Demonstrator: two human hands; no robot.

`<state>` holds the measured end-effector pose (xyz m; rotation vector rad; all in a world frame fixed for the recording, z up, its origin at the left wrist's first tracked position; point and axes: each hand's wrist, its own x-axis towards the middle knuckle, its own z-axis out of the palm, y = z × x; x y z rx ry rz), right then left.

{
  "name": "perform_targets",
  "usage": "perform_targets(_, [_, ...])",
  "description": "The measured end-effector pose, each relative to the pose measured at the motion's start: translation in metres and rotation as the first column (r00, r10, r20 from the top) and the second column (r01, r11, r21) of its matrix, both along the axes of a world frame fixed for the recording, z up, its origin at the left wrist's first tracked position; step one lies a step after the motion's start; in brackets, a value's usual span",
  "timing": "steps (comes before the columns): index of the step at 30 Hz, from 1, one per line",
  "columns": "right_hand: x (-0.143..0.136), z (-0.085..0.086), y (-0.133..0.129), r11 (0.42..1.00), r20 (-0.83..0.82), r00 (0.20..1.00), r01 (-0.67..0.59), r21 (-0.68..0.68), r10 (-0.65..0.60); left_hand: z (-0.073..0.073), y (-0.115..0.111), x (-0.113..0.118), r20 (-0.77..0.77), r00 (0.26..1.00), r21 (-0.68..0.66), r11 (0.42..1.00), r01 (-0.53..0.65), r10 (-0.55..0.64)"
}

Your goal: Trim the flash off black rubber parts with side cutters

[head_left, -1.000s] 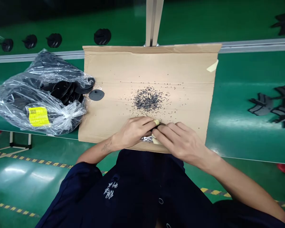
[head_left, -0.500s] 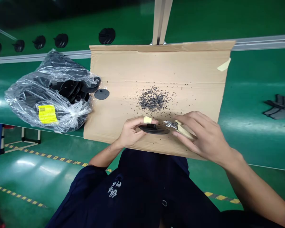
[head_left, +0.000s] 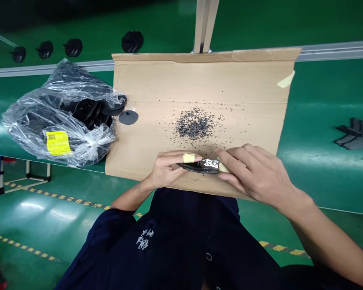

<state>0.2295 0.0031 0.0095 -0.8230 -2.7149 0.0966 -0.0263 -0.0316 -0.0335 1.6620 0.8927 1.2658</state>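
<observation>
Between thumb and fingers, my left hand (head_left: 168, 168) grips a black plastic disc (head_left: 196, 167) by its left side, above the near edge of the cardboard sheet (head_left: 151, 80). Yellowish tape is wrapped around one of its digits. My right hand (head_left: 254, 171) is closed around a pair of cutting pliers (head_left: 212, 163) with pale handles. Their metal jaws lie over the top of the disc, close to my left fingertip; the exact spot where the jaws touch is hidden. Beyond both hands is a heap of small black scraps (head_left: 193, 125) on the cardboard.
At the left, a clear plastic bag (head_left: 36, 125) with a yellow label holds many black discs, and a loose disc (head_left: 128, 117) lies beside it. Several black parts (head_left: 132, 42) stand along the back. Dark flat pieces (head_left: 355, 133) lie on the green table at right.
My right hand has brought the pliers left, from beside the disc to over it. The handles have come closer together in my fingers. My left hand still holds the disc.
</observation>
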Motion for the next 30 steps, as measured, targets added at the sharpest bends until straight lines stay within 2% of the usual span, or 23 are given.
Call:
perform_targets(5, [-0.002, -0.001, -0.003, 0.997, -0.007, 0.998, -0.055, 0.059, 0.055, 0.003, -0.003, -0.004, -0.047, 0.999, 0.013, 1.000, 0.025, -0.025])
perform_targets(12, [-0.001, -0.007, -0.005, 0.998, -0.011, 0.998, -0.063, -0.030, 0.063, 0.004, -0.006, -0.003, -0.089, 0.995, 0.060, 0.997, 0.047, -0.042])
perform_targets(15, [-0.002, -0.013, -0.005, 0.978, -0.170, 0.985, -0.073, -0.194, 0.039, 0.005, -0.002, -0.002, -0.121, 0.991, 0.071, 0.995, 0.072, -0.063])
perform_targets(18, [0.000, -0.020, -0.005, 0.889, -0.343, 0.937, -0.101, -0.448, -0.066, 0.010, 0.006, -0.004, -0.184, 0.977, 0.077, 0.990, 0.120, -0.105])
perform_targets(20, [0.004, -0.025, -0.004, 0.829, -0.357, 0.917, -0.056, -0.556, -0.177, 0.014, 0.008, -0.008, -0.231, 0.965, 0.061, 0.987, 0.145, -0.128])
perform_targets(21, [0.008, -0.027, -0.003, 0.822, -0.323, 0.919, 0.002, -0.570, -0.226, 0.015, 0.009, -0.010, -0.255, 0.958, 0.047, 0.988, 0.145, -0.129])
perform_targets(23, [0.015, -0.032, -0.001, 0.857, -0.200, 0.938, 0.152, -0.492, -0.281, 0.017, 0.011, -0.016, -0.299, 0.947, 0.003, 0.992, 0.125, -0.119])
perform_targets(26, [0.026, -0.043, 0.001, 0.931, -0.016, 0.956, 0.283, -0.230, -0.295, 0.013, 0.029, -0.028, -0.327, 0.944, -0.085, 0.996, 0.008, -0.035])
perform_targets(28, [0.030, -0.052, 0.002, 0.950, 0.027, 0.954, 0.299, -0.093, -0.297, 0.008, 0.063, -0.041, -0.306, 0.948, -0.118, 0.984, -0.131, 0.089])
perform_targets(30, [0.031, -0.061, 0.001, 0.946, 0.022, 0.946, 0.323, -0.004, -0.323, 0.008, 0.113, -0.057, -0.282, 0.928, -0.105, 0.954, -0.280, 0.242])
